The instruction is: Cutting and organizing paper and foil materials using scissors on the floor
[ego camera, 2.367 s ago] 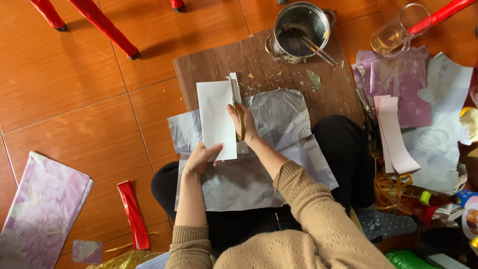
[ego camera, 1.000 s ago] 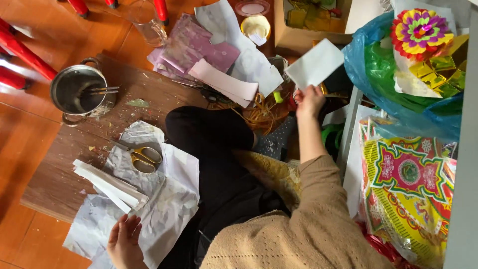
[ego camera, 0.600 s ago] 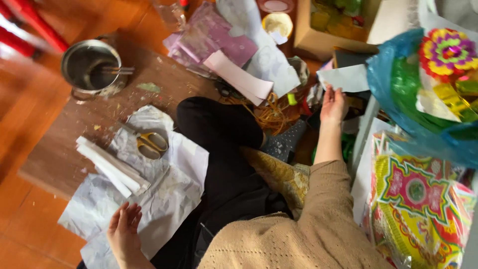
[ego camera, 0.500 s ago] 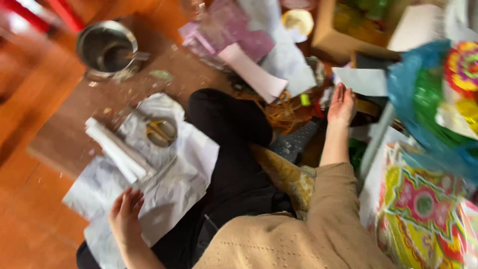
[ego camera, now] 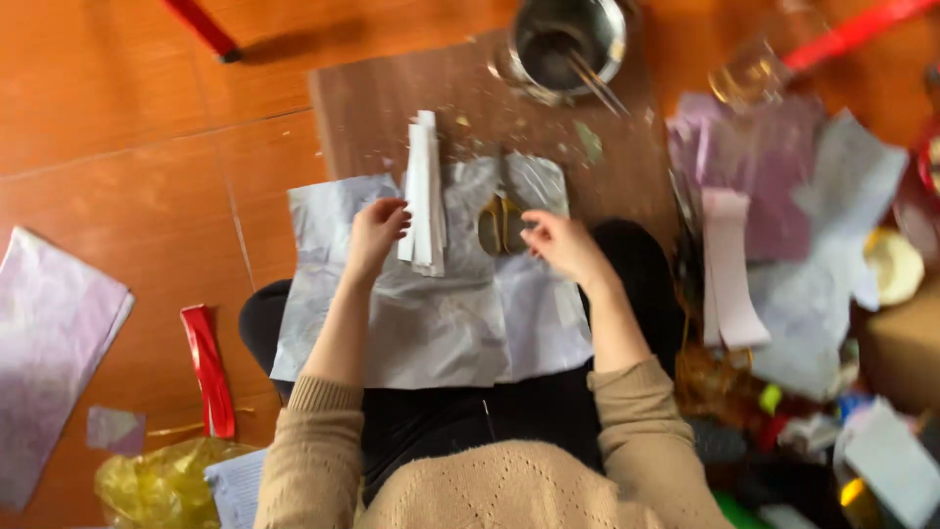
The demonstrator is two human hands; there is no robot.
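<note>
Floor: orange-brown tiles; a brown board (ego camera: 392, 108) lies on them as worktop, with a metal pot (ego camera: 570, 39) at its far edge.
Change: half a second ago the right hand was stretched out to the clutter of papers and bags at the right; now it is back over the lap. The view has swung from that side to the board.
Meaning: judged, the side errand is over and work on the paper resumes.
Left hand (ego camera: 375, 233): loosely curled, fingertips touching the folded white paper strip (ego camera: 425, 196).
Right hand (ego camera: 558, 245): open, fingers spread, empty, just beside the yellow-handled scissors (ego camera: 500, 220).
Silver paper sheet (ego camera: 431, 294): spread across the lap, under strip and scissors.
</note>
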